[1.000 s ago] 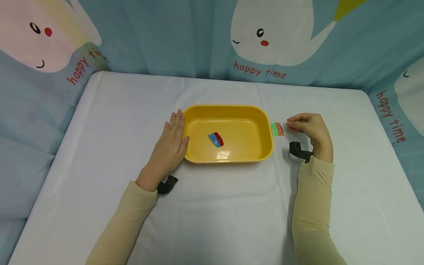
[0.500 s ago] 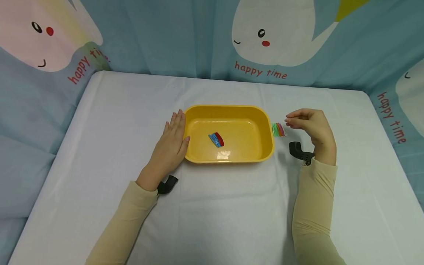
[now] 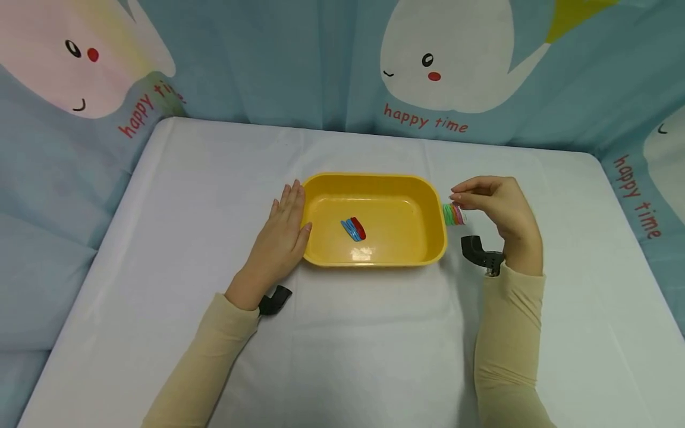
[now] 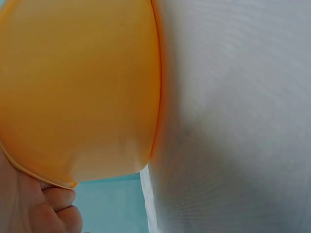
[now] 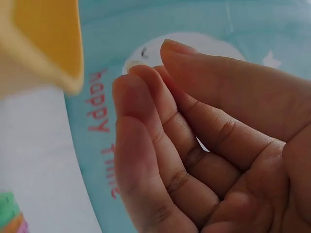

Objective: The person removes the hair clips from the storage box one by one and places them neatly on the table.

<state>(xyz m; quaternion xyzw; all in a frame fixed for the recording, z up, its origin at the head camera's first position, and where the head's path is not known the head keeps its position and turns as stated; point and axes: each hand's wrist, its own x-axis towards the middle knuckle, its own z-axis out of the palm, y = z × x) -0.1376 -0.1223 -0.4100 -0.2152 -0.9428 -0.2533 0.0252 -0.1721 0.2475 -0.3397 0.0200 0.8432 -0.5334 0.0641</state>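
Note:
A yellow tray (image 3: 374,263) lies on the white table. My left hand (image 3: 277,241) rests along its left end, fingers straight and thumb at the rim; the left wrist view shows the fingertips (image 4: 58,206) beside the rim. Inside the tray lie slim blue and red pieces (image 3: 354,229) that look like hair clips. Just outside its right end is a row of similar slim green, orange, pink and white pieces (image 3: 454,214). Over that row, my right hand (image 3: 495,205) has thumb and bent fingers brought close together. I cannot tell if something small sits between them.
A black camera mount (image 3: 275,300) sits at the left wrist, and another mount (image 3: 481,252) juts from the right one. The white tablecloth (image 3: 369,339) extends in front of the tray. A blue whale-print curtain (image 3: 283,59) stands behind the table.
My right hand has risen from the right end of the row and moved left, nearer the tray. The left hand stays at the tray's end; the whole view has shifted slightly.

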